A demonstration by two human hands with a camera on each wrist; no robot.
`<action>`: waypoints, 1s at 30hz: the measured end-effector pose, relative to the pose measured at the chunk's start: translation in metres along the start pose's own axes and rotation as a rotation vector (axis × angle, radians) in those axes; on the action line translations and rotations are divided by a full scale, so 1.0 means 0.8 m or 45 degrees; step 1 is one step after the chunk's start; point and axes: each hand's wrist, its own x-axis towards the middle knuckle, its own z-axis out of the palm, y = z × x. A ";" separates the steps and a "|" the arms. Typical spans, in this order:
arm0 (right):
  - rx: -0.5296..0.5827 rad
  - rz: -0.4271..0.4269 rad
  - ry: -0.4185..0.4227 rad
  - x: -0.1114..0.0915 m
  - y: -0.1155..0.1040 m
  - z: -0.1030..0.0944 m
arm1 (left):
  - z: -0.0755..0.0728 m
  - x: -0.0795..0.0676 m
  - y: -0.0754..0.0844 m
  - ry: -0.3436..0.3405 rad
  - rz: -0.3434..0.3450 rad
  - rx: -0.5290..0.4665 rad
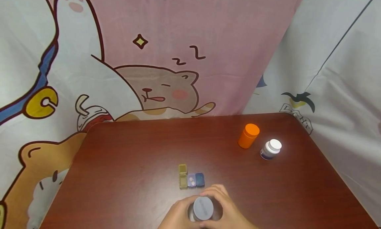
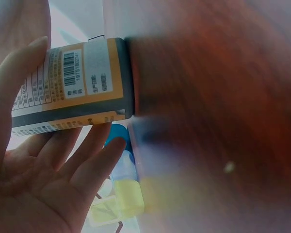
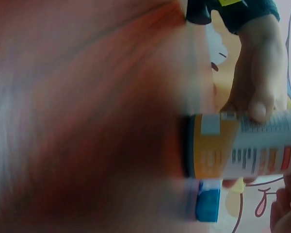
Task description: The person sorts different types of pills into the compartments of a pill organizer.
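Near the table's front edge, a bottle with a grey lid [image 1: 203, 208] stands between the two hands. Its orange, white and dark printed label [image 2: 68, 80] faces the left wrist camera. My left hand [image 1: 179, 211] grips the bottle's body from the left, thumb on the label. Around the lid end curl the fingers and thumb of my right hand [image 1: 224, 206]; in the right wrist view only some of its fingers [image 3: 286, 208] show. Just beyond the hands lies a small pill box [image 1: 191, 180] with yellow, purple and blue compartments. The yellow lid is up, and white pieces show in the purple one.
An orange bottle [image 1: 249, 136] stands at the back right of the brown table [image 1: 134, 156]. Beside it is a white bottle [image 1: 271, 149] with a dark label. Printed cloth [image 1: 232, 40] hangs behind the table and along its sides.
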 end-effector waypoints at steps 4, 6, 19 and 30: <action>0.078 -0.001 -0.180 0.011 0.000 -0.014 | -0.001 0.000 0.002 -0.018 -0.048 -0.024; 0.124 0.080 -0.314 0.017 -0.001 -0.023 | -0.001 0.000 0.003 -0.019 -0.068 -0.011; 0.019 -0.028 -0.734 0.052 -0.001 -0.053 | 0.003 0.001 0.002 -0.017 -0.100 0.012; 0.080 0.070 -0.820 0.055 -0.011 -0.055 | 0.002 0.001 0.004 -0.029 -0.118 -0.006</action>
